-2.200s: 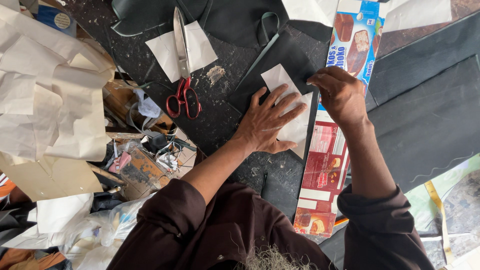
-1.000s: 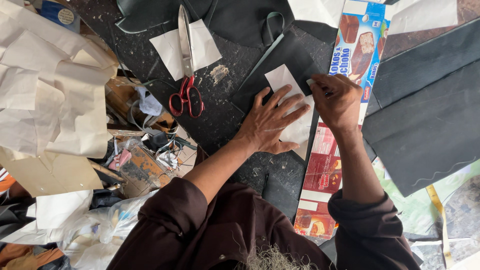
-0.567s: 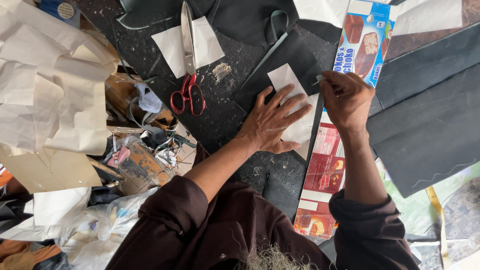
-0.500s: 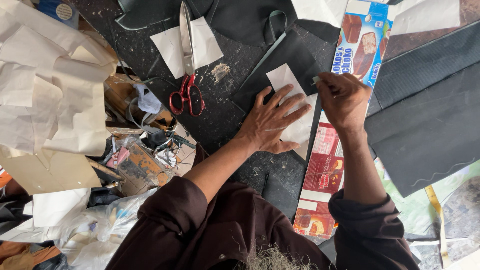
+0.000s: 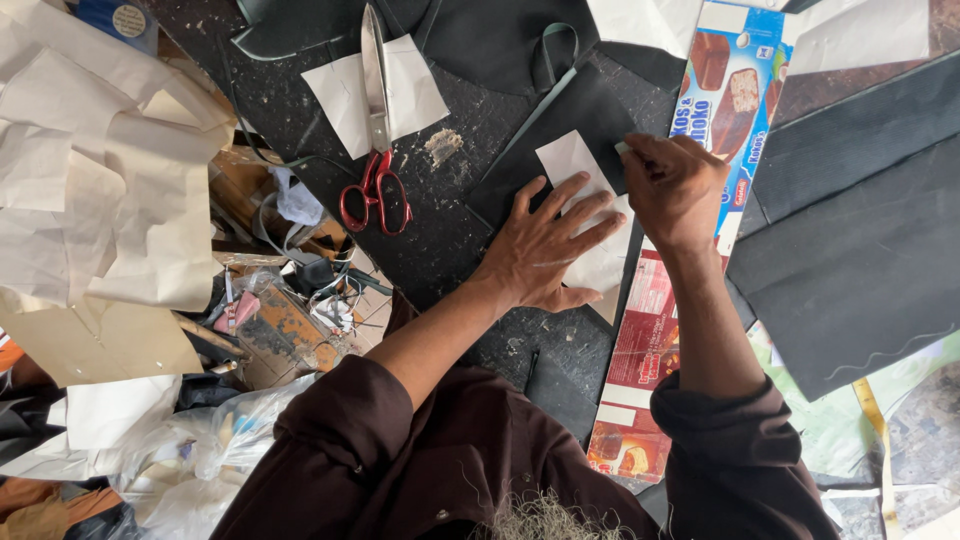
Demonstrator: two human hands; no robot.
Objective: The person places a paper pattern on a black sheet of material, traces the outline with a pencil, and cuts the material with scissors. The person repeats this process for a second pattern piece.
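The left hand (image 5: 548, 245) lies flat with its fingers spread wide, and it presses a white paper pattern (image 5: 590, 215) down on a dark sheet of material (image 5: 560, 130) on the black, dusty worktable (image 5: 440, 230). The right hand (image 5: 675, 185) is closed into a loose fist at the upper right edge of the pattern. Its fingertips pinch a small pale marking tool (image 5: 622, 148), of which only the tip shows, so I cannot tell what kind it is. This tip touches the dark sheet just beside the paper edge.

Under the right forearm lies a flattened cardboard box (image 5: 735, 90), blue at the top and red lower down. To the right of it are large dark sheets (image 5: 860, 260). Left of the hands, red-handled scissors (image 5: 375, 160) lie on another white paper piece (image 5: 415, 85), well apart from both hands. Farther left is a pile of beige paper pieces (image 5: 110, 190), and below it a heap of small scraps and clutter (image 5: 290, 300).
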